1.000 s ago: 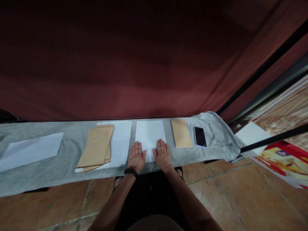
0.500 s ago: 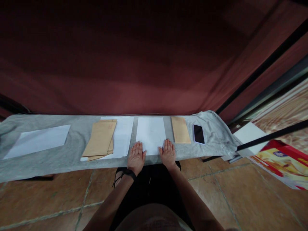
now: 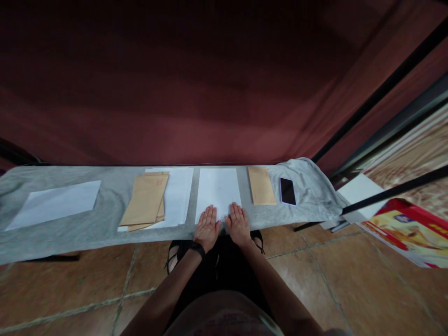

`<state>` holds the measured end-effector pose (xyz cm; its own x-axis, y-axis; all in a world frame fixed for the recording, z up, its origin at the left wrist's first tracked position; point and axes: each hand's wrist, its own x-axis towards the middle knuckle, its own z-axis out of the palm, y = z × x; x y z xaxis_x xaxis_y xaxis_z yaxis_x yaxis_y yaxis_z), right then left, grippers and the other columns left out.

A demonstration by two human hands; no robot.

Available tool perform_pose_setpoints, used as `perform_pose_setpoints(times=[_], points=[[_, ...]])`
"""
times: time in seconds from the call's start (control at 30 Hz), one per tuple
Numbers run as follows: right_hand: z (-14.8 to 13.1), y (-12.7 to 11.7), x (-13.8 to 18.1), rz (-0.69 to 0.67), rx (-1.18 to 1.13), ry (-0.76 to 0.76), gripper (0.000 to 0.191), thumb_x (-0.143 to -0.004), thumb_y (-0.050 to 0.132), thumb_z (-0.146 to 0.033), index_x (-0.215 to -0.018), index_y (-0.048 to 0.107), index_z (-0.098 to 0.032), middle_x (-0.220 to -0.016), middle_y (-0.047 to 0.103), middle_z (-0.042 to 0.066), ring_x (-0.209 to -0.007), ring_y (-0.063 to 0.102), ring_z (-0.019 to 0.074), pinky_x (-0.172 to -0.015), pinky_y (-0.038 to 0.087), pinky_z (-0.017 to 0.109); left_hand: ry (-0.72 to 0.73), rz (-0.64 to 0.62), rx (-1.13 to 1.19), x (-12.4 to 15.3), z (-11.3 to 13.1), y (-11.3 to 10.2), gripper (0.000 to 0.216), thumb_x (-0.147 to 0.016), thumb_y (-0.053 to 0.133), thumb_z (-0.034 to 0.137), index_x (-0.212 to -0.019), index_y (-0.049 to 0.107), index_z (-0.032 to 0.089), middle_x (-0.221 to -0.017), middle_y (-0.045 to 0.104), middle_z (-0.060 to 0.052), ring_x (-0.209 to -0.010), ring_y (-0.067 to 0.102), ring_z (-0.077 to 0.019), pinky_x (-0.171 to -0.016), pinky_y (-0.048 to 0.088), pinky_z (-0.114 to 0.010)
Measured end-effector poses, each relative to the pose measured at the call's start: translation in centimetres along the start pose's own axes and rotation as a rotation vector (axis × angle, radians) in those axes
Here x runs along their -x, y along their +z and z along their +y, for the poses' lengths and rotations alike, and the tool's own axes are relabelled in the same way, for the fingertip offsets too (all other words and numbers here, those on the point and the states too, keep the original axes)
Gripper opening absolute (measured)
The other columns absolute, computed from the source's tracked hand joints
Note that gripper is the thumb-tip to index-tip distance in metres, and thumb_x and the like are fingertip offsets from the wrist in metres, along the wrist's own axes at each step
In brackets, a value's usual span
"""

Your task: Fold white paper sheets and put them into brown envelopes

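Note:
A white sheet of paper (image 3: 217, 189) lies flat on the grey cloth of the narrow table, straight in front of me. My left hand (image 3: 207, 227) rests palm down on its near left part, fingers stretched out and pointing away from me. On the near right part lies my right hand (image 3: 238, 225), also flat with its fingers extended. The two thumbs point towards each other with a small gap between them. Neither hand grips anything. To the right of the sheet is a single brown envelope (image 3: 262, 186).
Left of the sheet, several brown envelopes (image 3: 145, 198) lie on a stack of white paper (image 3: 178, 196). Another white sheet (image 3: 58, 203) is at the far left. A phone (image 3: 288, 191) lies right of the single envelope. A dark red curtain (image 3: 210, 116) hangs behind the table.
Both hands have moved inward, closer to each other, from the sheet's near corners onto its near edge. The sheet and envelopes stay in place; the view has shifted slightly.

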<state>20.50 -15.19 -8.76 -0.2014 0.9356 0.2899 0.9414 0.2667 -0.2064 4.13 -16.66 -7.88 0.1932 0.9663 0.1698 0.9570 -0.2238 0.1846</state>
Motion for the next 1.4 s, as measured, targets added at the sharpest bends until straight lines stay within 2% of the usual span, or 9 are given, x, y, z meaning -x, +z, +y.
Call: perform_pose_setpoints(times=[0.17, 0.3, 0.5, 0.6, 0.73, 0.87, 1.1, 1.23, 1.4], points=[[1.9, -0.4, 0.7, 0.016, 0.048, 0.032, 0.059, -0.105, 0.036, -0.040, -0.152, 0.037, -0.005, -0.155, 0.040, 0.019, -0.143, 0.039, 0.0285, -0.118, 0.029, 0.046, -0.132, 0.016, -0.012, 0.6, -1.4, -0.8, 0.063, -0.100, 0.031, 0.040, -0.150, 0.037, 0.003, -0.158, 0.033, -0.020, -0.150, 0.027, -0.0291, -0.122, 0.024, -0.046], [2.1, -0.5, 0.8, 0.020, 0.057, 0.042, 0.060, -0.104, 0.035, -0.040, -0.151, 0.036, -0.003, -0.156, 0.038, 0.021, -0.144, 0.038, 0.0293, -0.118, 0.027, 0.047, -0.216, -0.015, -0.001, -0.5, -0.8, -0.7, 0.066, -0.099, 0.031, 0.043, -0.149, 0.037, 0.000, -0.157, 0.034, -0.023, -0.149, 0.028, -0.0329, -0.122, 0.023, -0.051], [2.1, -0.3, 0.8, -0.018, 0.050, 0.053, 0.058, -0.103, 0.036, -0.034, -0.152, 0.035, -0.004, -0.157, 0.036, 0.019, -0.145, 0.035, 0.0282, -0.119, 0.024, 0.047, 0.048, -0.120, 0.113, -4.3, 3.3, 0.1, 0.061, -0.101, 0.027, 0.037, -0.154, 0.031, 0.008, -0.161, 0.031, -0.014, -0.152, 0.021, -0.0237, -0.124, 0.017, -0.045], [2.2, -0.4, 0.9, -0.026, 0.052, 0.046, 0.056, -0.102, 0.035, -0.030, -0.151, 0.037, -0.004, -0.157, 0.038, 0.019, -0.145, 0.034, 0.0278, -0.119, 0.023, 0.047, 0.067, -0.175, 0.129, -6.2, 4.3, 0.7, 0.063, -0.101, 0.028, 0.044, -0.154, 0.033, 0.009, -0.162, 0.030, -0.012, -0.152, 0.020, -0.0234, -0.125, 0.016, -0.043], [2.2, -0.6, 0.8, 0.001, 0.055, 0.029, 0.058, -0.103, 0.034, -0.037, -0.151, 0.037, -0.003, -0.154, 0.042, 0.021, -0.144, 0.036, 0.0287, -0.118, 0.026, 0.047, 0.033, -0.170, 0.116, -8.2, 2.7, 1.2, 0.066, -0.100, 0.029, 0.050, -0.156, 0.030, 0.015, -0.163, 0.028, -0.009, -0.153, 0.017, -0.0225, -0.125, 0.013, -0.044], [2.2, -0.7, 0.8, 0.016, 0.055, 0.026, 0.060, -0.105, 0.032, -0.041, -0.152, 0.036, -0.003, -0.154, 0.041, 0.021, -0.143, 0.038, 0.0289, -0.117, 0.028, 0.047, -0.067, -0.153, 0.067, -9.0, -0.3, 1.0, 0.068, -0.100, 0.028, 0.051, -0.156, 0.028, 0.012, -0.164, 0.022, -0.012, -0.153, 0.014, -0.0238, -0.125, 0.011, -0.044], [2.1, -0.8, 0.8, -0.016, 0.037, 0.066, 0.059, -0.105, 0.030, -0.041, -0.152, 0.037, -0.005, -0.156, 0.039, 0.019, -0.143, 0.039, 0.0302, -0.119, 0.024, 0.048, -0.159, -0.091, 0.003, -7.0, -3.4, 0.5, 0.070, -0.100, 0.029, 0.050, -0.156, 0.025, 0.007, -0.164, 0.019, -0.016, -0.154, 0.012, -0.0264, -0.124, 0.012, -0.045], [1.1, -1.0, -1.5, -0.035, -0.008, 0.101, 0.056, -0.105, 0.030, -0.038, -0.154, 0.035, -0.009, -0.156, 0.040, 0.016, -0.144, 0.038, 0.0294, -0.119, 0.024, 0.050, -0.175, -0.073, 0.004, -6.1, -3.4, 0.5, 0.070, -0.100, 0.029, 0.050, -0.156, 0.026, 0.008, -0.164, 0.019, -0.015, -0.153, 0.014, -0.0270, -0.124, 0.011, -0.046], [-1.0, -0.3, -6.2, -0.142, -0.084, -0.045, 0.053, -0.106, 0.027, -0.035, -0.154, 0.035, -0.014, -0.160, 0.034, 0.010, -0.147, 0.034, 0.0247, -0.120, 0.025, 0.045, -0.179, -0.062, 0.009, -6.2, -3.2, 0.3, 0.069, -0.100, 0.030, 0.049, -0.156, 0.027, 0.009, -0.164, 0.021, -0.015, -0.153, 0.015, -0.0268, -0.124, 0.012, -0.047]])
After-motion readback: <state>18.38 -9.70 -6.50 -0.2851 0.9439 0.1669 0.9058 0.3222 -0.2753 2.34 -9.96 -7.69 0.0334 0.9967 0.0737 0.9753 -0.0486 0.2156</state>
